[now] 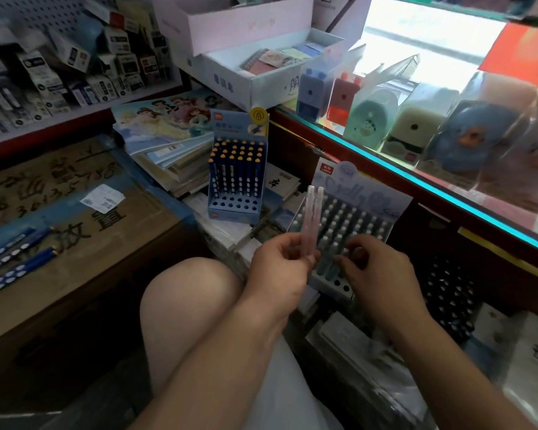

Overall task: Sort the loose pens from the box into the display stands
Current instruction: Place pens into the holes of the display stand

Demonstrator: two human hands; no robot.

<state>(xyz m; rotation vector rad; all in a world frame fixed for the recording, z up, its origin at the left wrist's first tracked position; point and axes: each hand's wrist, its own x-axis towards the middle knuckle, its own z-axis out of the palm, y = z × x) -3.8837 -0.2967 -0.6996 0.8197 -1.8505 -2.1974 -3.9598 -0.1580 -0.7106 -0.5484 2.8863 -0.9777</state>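
Observation:
My left hand (280, 268) pinches two pale pink pens (312, 221) and holds them upright in front of a light blue display stand (370, 197) filled with several white-capped pens. My right hand (376, 268) reaches into the front rows of that stand, its fingers curled round the top of a teal pen (325, 265). Behind and to the left stands a blue display stand (236, 178) with dark blue, yellow-tipped pens. Several loose dark blue pens (13, 259) lie on a cardboard box (75, 218) at the left.
Stacks of notebooks (174, 153) sit behind the blue stand. A glass counter (448, 193) with boxed pencil sharpeners runs along the right. White boxes (255, 57) stand at the back. My bare knee (187, 308) is below my hands. A black pen stand (451, 293) sits at lower right.

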